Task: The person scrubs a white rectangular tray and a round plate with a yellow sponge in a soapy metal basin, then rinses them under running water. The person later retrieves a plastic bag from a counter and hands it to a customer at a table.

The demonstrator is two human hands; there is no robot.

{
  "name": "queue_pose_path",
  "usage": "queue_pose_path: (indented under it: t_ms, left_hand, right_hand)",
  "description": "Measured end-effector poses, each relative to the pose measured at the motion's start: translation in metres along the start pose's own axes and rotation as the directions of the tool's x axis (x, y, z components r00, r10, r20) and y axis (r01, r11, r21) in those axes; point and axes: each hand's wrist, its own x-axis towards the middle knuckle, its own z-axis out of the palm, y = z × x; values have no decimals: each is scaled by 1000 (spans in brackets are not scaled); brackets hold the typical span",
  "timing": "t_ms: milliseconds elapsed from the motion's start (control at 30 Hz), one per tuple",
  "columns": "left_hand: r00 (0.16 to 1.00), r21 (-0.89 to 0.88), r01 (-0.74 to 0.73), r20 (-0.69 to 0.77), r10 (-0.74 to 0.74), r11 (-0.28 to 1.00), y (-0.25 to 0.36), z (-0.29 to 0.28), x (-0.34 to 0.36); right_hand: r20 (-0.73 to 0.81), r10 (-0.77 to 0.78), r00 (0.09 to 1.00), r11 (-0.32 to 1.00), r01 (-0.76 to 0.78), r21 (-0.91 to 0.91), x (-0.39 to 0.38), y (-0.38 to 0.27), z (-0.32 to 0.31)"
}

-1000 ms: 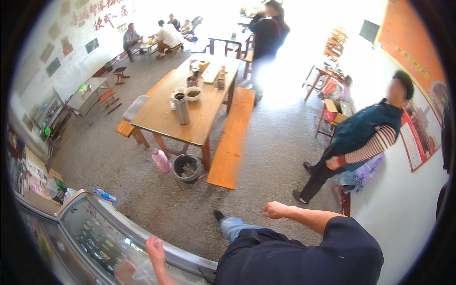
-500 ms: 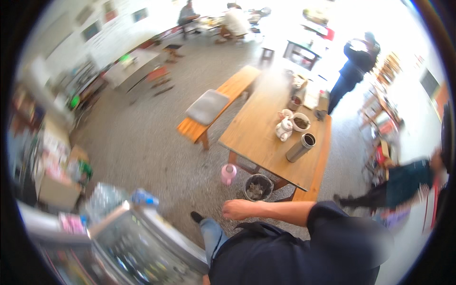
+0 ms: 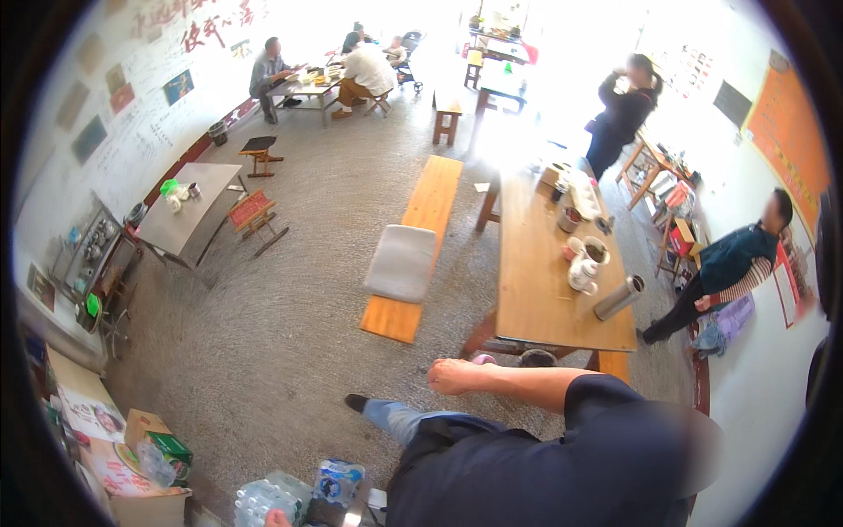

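A green and brown box [image 3: 174,455] stands farthest left, well apart from your hands. Next comes the pack of clear bottles [image 3: 255,502], apparently on the floor, with your left hand [image 3: 277,518] right at it; most of that hand is cut off, so whether it touches or grips cannot be told. If full, the pack should be heavy, its film slick and the bottles giving under a squeeze; better to take it low, from both sides, than by loose film. A blue-wrapped pack [image 3: 338,481] sits just right and should handle alike. Your right hand [image 3: 450,376] hangs mid-air, loosely clenched, nothing seen in it. Beyond is the wooden desk [image 3: 544,318], with a white teapot [image 3: 583,274] toward its right edge and a metal flask [image 3: 617,301] by its near right corner.
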Motion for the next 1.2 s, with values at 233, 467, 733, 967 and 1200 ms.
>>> queue_pose_path:
  t_ms: [233,467,733,967,1200]
  left_hand:
    - [954,-451,293,78,-290,843,-10,6,51]
    - [700,-830,417,33,-713,371,-49,-68,61]
    - [459,-846,437,-82,-884,306,-209,-170,109]
    - [289,-939,96,-291,-912,330,-441,-300,216]
    - [52,-963,66,-260,-964,263,-617,-414,195]
  right_hand:
    - [77,-306,949,942,313,-121,245,-198,-57]
    - [338,-697,633,662,748,-35,414,-502,-38]
    - [572,-701,426,448,887,-112,511,-777,32]
    - [733,-661,161,237,971,1,568,-983,125]
    - [747,-661,74,265,954,140,592,-1242,267]
